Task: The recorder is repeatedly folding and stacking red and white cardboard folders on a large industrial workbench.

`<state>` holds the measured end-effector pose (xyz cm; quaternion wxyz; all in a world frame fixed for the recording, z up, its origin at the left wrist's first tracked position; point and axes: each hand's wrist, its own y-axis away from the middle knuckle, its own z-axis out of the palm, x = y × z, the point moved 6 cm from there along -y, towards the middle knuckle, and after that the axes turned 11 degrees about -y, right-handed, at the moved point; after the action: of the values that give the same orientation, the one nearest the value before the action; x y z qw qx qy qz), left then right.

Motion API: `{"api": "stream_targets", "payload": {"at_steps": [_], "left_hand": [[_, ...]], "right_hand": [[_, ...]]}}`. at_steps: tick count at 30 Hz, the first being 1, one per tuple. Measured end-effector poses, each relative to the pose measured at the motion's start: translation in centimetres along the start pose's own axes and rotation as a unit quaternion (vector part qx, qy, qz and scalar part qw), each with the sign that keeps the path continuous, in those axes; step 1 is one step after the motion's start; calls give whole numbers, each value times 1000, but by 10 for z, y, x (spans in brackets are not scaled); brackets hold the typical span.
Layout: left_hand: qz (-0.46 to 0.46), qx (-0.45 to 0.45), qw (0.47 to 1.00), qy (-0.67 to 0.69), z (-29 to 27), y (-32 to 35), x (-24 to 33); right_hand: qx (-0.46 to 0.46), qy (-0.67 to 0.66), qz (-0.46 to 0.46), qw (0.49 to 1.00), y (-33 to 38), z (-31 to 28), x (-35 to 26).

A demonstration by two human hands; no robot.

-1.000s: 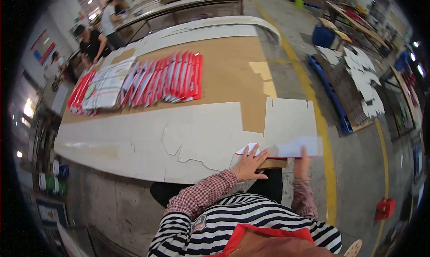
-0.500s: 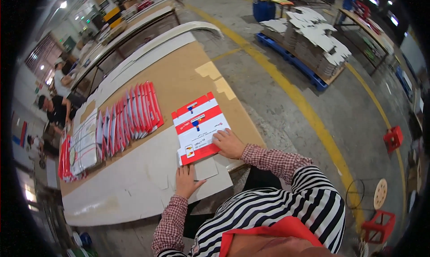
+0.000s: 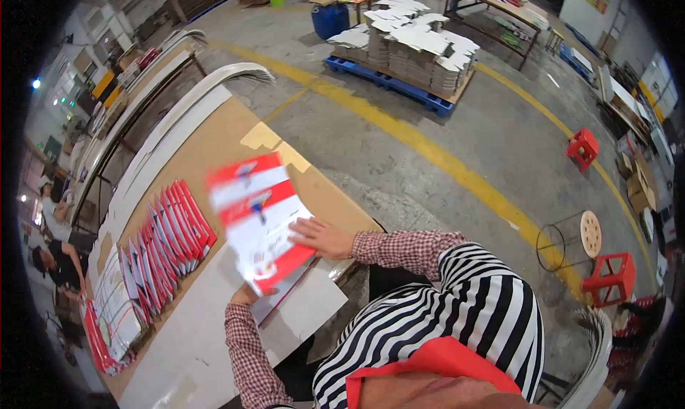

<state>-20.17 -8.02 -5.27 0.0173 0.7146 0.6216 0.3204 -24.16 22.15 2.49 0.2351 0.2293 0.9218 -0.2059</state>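
A flat red-and-white printed carton (image 3: 271, 231) lies tilted over the table's near edge, blurred by motion. My left hand (image 3: 245, 294) grips its near-left corner, with the fingers mostly hidden behind the cardboard. On the carton's right edge my right hand (image 3: 322, 238) rests with fingers stretched out. Below the carton, a strip of another flat piece with a red edge (image 3: 289, 293) shows. Farther left on the table stands a leaning row of folded red-and-white cartons (image 3: 168, 234), beside a tied bundle (image 3: 118, 302) of similar ones.
Grey board (image 3: 193, 338) covers the near side of the brown worktable (image 3: 221, 134). Beyond it, a blue pallet (image 3: 389, 86) carries stacked white cardboard. Red stools (image 3: 611, 277) and a round-topped stool (image 3: 590, 233) stand on the floor at right. Other people are at far left.
The view has turned, so the table sits farther left. My left hand has gone from beside the carton's near edge to its corner, and the carton has shifted, baring a piece underneath.
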Motion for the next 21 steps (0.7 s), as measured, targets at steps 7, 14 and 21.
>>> {"api": "stream_targets", "payload": {"at_steps": [7, 14, 21], "left_hand": [[-109, 44, 975, 189, -38, 70, 22], [-156, 309, 935, -77, 22, 127, 32], [-22, 238, 950, -202, 17, 134, 95]], "right_hand": [[30, 59, 5, 998, 17, 14, 11], [-32, -57, -73, 995, -52, 34, -29], [-95, -239, -265, 929, -94, 103, -66]]}}
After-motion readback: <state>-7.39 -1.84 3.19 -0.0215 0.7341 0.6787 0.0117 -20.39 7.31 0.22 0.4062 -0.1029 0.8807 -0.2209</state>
